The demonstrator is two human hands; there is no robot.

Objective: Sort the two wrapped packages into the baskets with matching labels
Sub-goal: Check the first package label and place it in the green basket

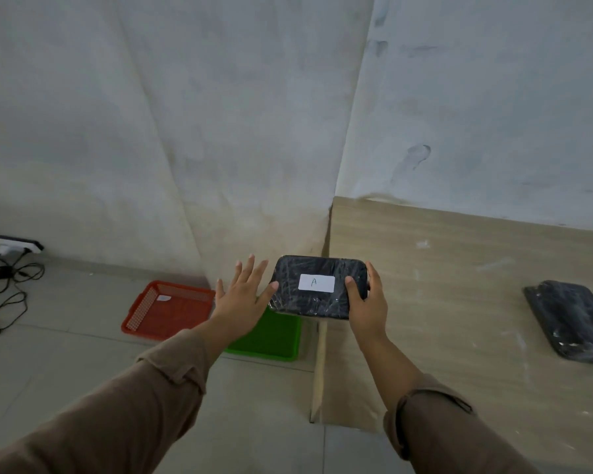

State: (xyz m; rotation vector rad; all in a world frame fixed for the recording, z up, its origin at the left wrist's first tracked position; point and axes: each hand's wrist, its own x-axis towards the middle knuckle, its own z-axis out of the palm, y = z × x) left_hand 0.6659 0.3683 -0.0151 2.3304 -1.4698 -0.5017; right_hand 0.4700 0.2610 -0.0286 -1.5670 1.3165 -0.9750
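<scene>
A black wrapped package (317, 302) with a white label reading "A" is held in the air over the table's left edge and the green basket (271, 340). My right hand (365, 302) grips its right end. My left hand (242, 295) is spread flat beside its left end, the thumb touching the wrap. A red basket (166, 311) with a small white label stands on the floor left of the green one. The second black wrapped package (570, 323) lies on the wooden table (442, 302) at the right, its label not visible.
Both baskets sit on the tiled floor against the wall corner, beside the table's left side. A power strip (19, 244) with tangled black cables (4, 289) lies on the floor at the far left.
</scene>
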